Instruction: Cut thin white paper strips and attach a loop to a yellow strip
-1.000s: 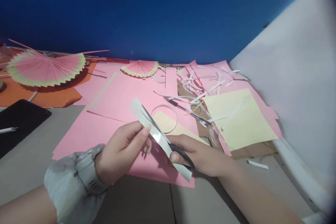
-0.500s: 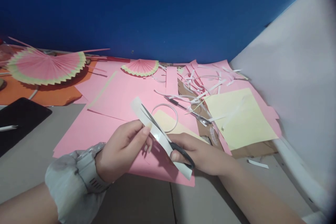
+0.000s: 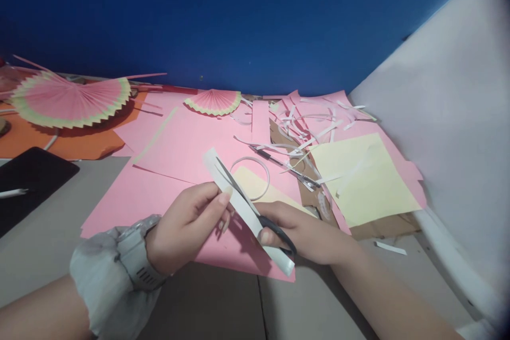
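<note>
My left hand (image 3: 187,226), with a grey watch on its wrist, pinches a long white paper strip (image 3: 247,211) between thumb and fingers. My right hand (image 3: 306,234) grips black-handled scissors (image 3: 274,231) whose blades run along the strip's upper half. Both hands hover over a large pink paper sheet (image 3: 159,191). A white tape ring (image 3: 251,170) lies just beyond the strip.
Two pink pleated fans with yellow-green edges lie at the back: a large fan (image 3: 67,101) on orange paper and a small fan (image 3: 213,102). A yellow sheet (image 3: 358,175), a pen (image 3: 285,167) and several white paper scraps are to the right. A black tablet (image 3: 27,180) sits at the left.
The hands, strip and scissors have shifted very slightly; the scissors' blades have edged a little further along the strip.
</note>
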Demonstrator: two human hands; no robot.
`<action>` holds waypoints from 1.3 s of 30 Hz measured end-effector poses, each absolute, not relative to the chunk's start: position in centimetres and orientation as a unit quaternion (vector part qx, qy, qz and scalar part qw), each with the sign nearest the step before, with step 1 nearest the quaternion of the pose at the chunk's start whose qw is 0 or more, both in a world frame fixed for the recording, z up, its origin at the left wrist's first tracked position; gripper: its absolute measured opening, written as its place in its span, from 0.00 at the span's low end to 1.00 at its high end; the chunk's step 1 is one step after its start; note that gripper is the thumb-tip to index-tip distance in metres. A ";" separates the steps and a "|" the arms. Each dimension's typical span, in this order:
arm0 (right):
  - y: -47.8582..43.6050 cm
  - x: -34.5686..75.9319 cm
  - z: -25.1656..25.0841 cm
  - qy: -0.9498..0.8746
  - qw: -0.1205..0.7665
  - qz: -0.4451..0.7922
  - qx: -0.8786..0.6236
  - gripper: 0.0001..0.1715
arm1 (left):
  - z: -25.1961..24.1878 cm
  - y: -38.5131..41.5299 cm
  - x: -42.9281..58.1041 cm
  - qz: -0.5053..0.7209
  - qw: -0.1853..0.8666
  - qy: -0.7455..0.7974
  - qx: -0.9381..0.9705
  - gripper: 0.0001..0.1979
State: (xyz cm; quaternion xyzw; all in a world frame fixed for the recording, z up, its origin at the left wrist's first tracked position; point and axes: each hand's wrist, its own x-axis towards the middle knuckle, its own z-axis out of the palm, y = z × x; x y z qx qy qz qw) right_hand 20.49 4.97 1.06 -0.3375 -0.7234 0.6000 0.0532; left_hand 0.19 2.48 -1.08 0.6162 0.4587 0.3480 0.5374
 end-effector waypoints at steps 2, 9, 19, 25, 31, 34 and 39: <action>5.0 20.5 1.0 -0.731 0.055 0.589 -0.341 0.22 | -1.1 2.5 0.3 0.350 0.540 0.459 0.612 0.18; 5.0 20.4 1.1 -0.737 0.070 0.587 -0.328 0.23 | -0.9 2.5 0.2 0.355 0.538 0.462 0.609 0.18; 5.0 20.2 1.2 -0.737 0.070 0.585 -0.332 0.22 | -0.9 2.5 0.2 0.360 0.537 0.463 0.606 0.18; 5.1 20.2 1.2 -0.728 0.067 0.596 -0.331 0.22 | -1.0 2.4 0.1 0.358 0.535 0.461 0.611 0.18; 5.1 20.0 1.3 -0.729 0.070 0.596 -0.329 0.24 | -0.9 2.5 0.2 0.362 0.536 0.462 0.608 0.18; 5.1 20.0 1.3 -0.731 0.065 0.589 -0.338 0.25 | -1.0 2.5 0.2 0.367 0.535 0.462 0.605 0.18; 5.1 20.1 1.3 -0.717 0.068 0.610 -0.331 0.23 | -0.9 2.5 0.2 0.418 0.515 0.487 0.568 0.16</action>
